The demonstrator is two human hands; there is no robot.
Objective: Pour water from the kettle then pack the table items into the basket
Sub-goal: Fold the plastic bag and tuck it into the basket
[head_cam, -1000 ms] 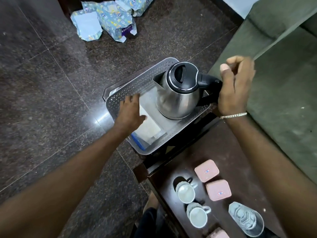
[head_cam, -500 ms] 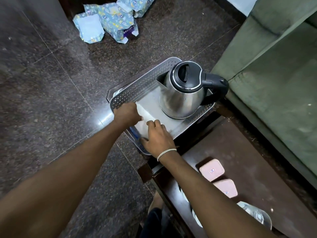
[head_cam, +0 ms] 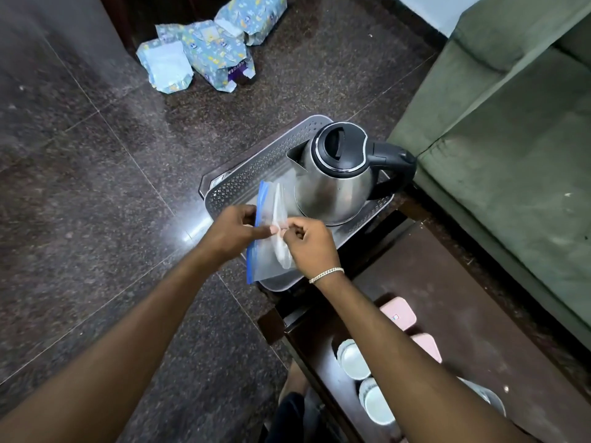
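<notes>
A steel kettle (head_cam: 332,183) with a black lid and handle stands upright in the grey perforated basket (head_cam: 252,174) at the table's far end. Above the basket's near end, my left hand (head_cam: 233,233) and my right hand (head_cam: 308,241) both pinch a clear zip bag (head_cam: 271,219) with a blue seal strip; something pale lies inside it. On the dark table (head_cam: 479,330) behind my right arm sit two white cups (head_cam: 353,362), two pink boxes (head_cam: 401,316) and a glass (head_cam: 489,399), all partly hidden.
A green sofa (head_cam: 511,139) runs along the table's right side. Patterned blue packages (head_cam: 208,52) lie on the dark granite floor (head_cam: 96,187) beyond the basket. The floor stretches open to the left.
My right hand left the kettle handle and came to the bag. Both hands have lifted the zip bag up out of the basket's near end.
</notes>
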